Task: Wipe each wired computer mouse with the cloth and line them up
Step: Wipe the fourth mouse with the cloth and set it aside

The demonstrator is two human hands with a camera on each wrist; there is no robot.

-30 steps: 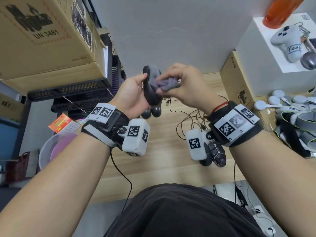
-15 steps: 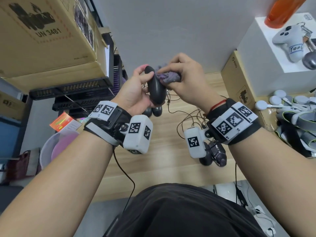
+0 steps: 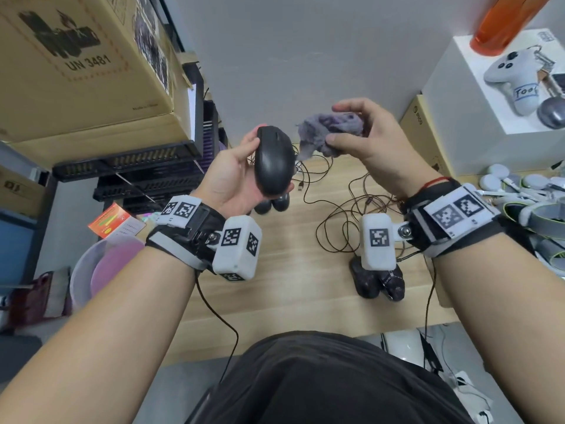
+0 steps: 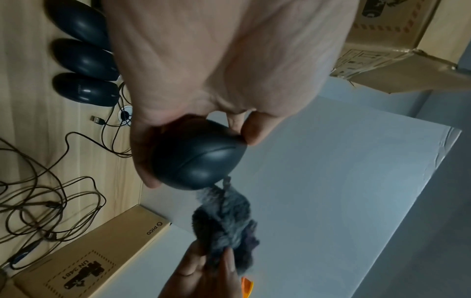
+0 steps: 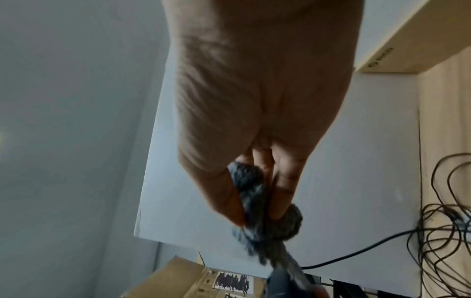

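Note:
My left hand (image 3: 237,175) grips a black wired mouse (image 3: 273,160) (image 4: 197,155) raised above the wooden desk (image 3: 293,289), its top facing me. To its right my right hand (image 3: 365,139) pinches a crumpled grey-purple cloth (image 3: 330,131) (image 5: 262,203) (image 4: 224,225), held a little apart from the mouse. Three black mice (image 4: 84,58) lie side by side on the desk beyond my left hand. Two more dark mice (image 3: 377,283) sit on the desk below my right wrist, partly hidden by the wrist camera.
Tangled cables (image 3: 345,215) spread over the desk's middle. Cardboard boxes (image 3: 82,65) and black trays (image 3: 131,166) stand at the left, a brown box (image 3: 425,133) and a white box (image 3: 489,111) at the right. A grey wall (image 3: 305,50) closes the back.
My right hand has pulled the cloth off the mouse and moved right. My left hand has turned the mouse so its top faces me.

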